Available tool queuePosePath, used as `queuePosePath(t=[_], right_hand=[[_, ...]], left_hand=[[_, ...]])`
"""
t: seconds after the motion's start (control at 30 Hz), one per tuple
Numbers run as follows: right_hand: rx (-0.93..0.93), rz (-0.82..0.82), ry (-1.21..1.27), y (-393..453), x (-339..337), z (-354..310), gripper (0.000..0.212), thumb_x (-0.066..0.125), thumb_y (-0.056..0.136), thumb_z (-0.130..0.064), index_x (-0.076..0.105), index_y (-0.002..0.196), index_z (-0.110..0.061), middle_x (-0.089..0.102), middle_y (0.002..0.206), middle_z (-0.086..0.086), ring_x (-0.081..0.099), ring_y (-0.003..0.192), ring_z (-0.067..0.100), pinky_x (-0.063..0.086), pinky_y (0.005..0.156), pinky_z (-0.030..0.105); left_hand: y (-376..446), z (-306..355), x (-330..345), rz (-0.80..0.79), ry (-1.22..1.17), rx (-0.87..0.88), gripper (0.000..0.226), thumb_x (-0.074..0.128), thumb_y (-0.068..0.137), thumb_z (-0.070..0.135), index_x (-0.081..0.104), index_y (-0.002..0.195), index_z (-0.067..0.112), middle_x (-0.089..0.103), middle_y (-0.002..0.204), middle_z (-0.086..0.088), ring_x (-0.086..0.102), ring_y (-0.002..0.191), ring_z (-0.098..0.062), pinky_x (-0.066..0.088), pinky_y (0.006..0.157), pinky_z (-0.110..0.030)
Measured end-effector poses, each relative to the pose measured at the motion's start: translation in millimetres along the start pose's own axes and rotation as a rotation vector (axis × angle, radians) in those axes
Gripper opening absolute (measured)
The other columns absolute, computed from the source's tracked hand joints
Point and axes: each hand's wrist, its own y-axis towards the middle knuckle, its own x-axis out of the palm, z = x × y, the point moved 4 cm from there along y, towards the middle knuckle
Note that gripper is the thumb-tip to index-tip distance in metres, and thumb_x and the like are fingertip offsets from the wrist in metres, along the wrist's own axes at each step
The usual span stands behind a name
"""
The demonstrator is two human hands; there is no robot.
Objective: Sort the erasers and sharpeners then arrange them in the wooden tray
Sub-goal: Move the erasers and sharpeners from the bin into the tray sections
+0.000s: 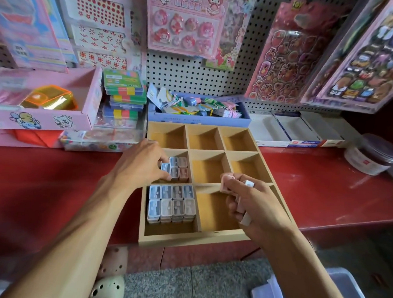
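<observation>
Sharpeners (pixel 171 203), small rectangular ones in blue, white and pinkish cases, fill the near-left compartment of the wooden tray (pixel 193 238) in two tidy rows, apparently stacked more than one deep. Packing them edge to edge looks deliberate, so each cell takes as many as it can. One compartment farther back on the tray's left column, a second batch (pixel 178 168) is being built the same way, pushed toward that cell's right wall. The left hand (pixel 142 163) pinches a blue sharpener (pixel 165 167) between thumb and fingertips at the left edge of this batch, probably seating it beside its neighbours. The right hand (pixel 254 206) hovers over the tray's near-middle cell, fingers curled around several pale pieces (pixel 227 183), pink and white; whether these are erasers or more sharpeners I cannot tell. It seems to act as a supply for the left. All seven other tray compartments show only bare bottoms. Behind the tray's far edge, a blue cardboard box (pixel 199 119) holds a jumble of small packaged stationery.
</observation>
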Motion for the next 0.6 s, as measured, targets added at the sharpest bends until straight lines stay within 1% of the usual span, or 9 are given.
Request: queuePosePath(t=[0.1, 0.2, 0.23, 0.3, 0.37, 0.43, 0.5, 0.57, 0.6], right_hand=[[-0.015, 0.001, -0.006, -1, 1, -2, 0.019, 0.063, 0.097, -0.013, 0.067, 0.078, -0.013, 0.056, 0.07, 0.003, 0.045, 0.047, 0.01, 0.031, 0.038, 0.02], [-0.021, -0.001, -0.018, -2, 3, -5, 0.017, 0.062, 0.097, -0.014, 0.067, 0.081, -0.011, 0.055, 0.07, 0.004, 0.045, 0.048, 0.01, 0.032, 0.039, 0.02], [-0.022, 0.0, -0.023, -2, 3, -6, 0.017, 0.062, 0.097, -0.014, 0.067, 0.082, -0.011, 0.055, 0.07, 0.004, 0.046, 0.048, 0.01, 0.033, 0.039, 0.02], [-0.022, 0.006, -0.028, -3, 5, -6, 0.017, 0.062, 0.097, -0.014, 0.068, 0.081, -0.011, 0.056, 0.07, 0.005, 0.046, 0.048, 0.01, 0.033, 0.039, 0.02], [-0.027, 0.008, -0.036, -4, 8, -6, 0.018, 0.063, 0.097, -0.014, 0.069, 0.08, -0.011, 0.059, 0.069, 0.004, 0.046, 0.049, 0.011, 0.033, 0.039, 0.02], [-0.043, -0.008, -0.038, -4, 12, -7, 0.018, 0.063, 0.097, -0.013, 0.069, 0.08, -0.009, 0.062, 0.067, 0.002, 0.045, 0.048, 0.01, 0.033, 0.039, 0.019], [-0.057, -0.034, -0.047, -5, 16, -9, 0.016, 0.063, 0.097, -0.012, 0.069, 0.085, -0.006, 0.064, 0.068, 0.003, 0.045, 0.047, 0.01, 0.032, 0.039, 0.019], [-0.075, -0.059, -0.064, -5, 19, -12, 0.016, 0.062, 0.098, -0.013, 0.07, 0.089, -0.002, 0.067, 0.074, 0.005, 0.044, 0.047, 0.009, 0.032, 0.04, 0.02], [-0.086, -0.071, -0.073, -4, 21, -13, 0.017, 0.062, 0.098, -0.014, 0.07, 0.09, -0.001, 0.067, 0.076, 0.005, 0.044, 0.047, 0.009, 0.033, 0.04, 0.02]], left_hand=[[0, 1, 0, -0.002, -0.007, 0.012, 0.051, 0.085, 0.066, 0.047, 0.074, 0.108, 0.02, 0.063, 0.092, 0.006, 0.056, 0.089, -0.015, 0.048, 0.074, -0.033], [0, -1, -1, -0.025, 0.001, 0.03, 0.048, 0.085, 0.067, 0.046, 0.075, 0.107, 0.022, 0.063, 0.093, 0.007, 0.055, 0.091, -0.015, 0.047, 0.076, -0.033], [0, -2, 0, -0.029, 0.002, 0.032, 0.044, 0.084, 0.068, 0.046, 0.075, 0.104, 0.022, 0.062, 0.092, 0.008, 0.054, 0.091, -0.014, 0.047, 0.077, -0.033], [1, -2, 3, -0.023, 0.004, 0.036, 0.036, 0.083, 0.069, 0.047, 0.077, 0.091, 0.02, 0.062, 0.088, 0.007, 0.055, 0.094, -0.017, 0.048, 0.077, -0.035], [1, -2, 7, -0.025, 0.003, 0.034, 0.038, 0.082, 0.069, 0.048, 0.074, 0.084, 0.013, 0.064, 0.086, 0.004, 0.056, 0.093, -0.019, 0.048, 0.076, -0.035], [1, -2, 8, -0.031, -0.015, 0.031, 0.043, 0.082, 0.069, 0.049, 0.075, 0.09, 0.013, 0.065, 0.089, 0.002, 0.058, 0.09, -0.019, 0.048, 0.077, -0.034], [0, 0, -1, 0.01, -0.109, 0.018, 0.044, 0.085, 0.067, 0.047, 0.075, 0.099, 0.018, 0.064, 0.091, 0.005, 0.058, 0.087, -0.016, 0.048, 0.076, -0.032], [-4, 5, -17, 0.08, -0.336, 0.022, 0.04, 0.087, 0.068, 0.036, 0.074, 0.103, 0.022, 0.064, 0.089, 0.008, 0.059, 0.082, -0.011, 0.05, 0.076, -0.03], [-6, 9, -26, 0.093, -0.455, 0.044, 0.038, 0.088, 0.067, 0.029, 0.074, 0.102, 0.023, 0.065, 0.088, 0.009, 0.06, 0.079, -0.008, 0.05, 0.074, -0.024]])
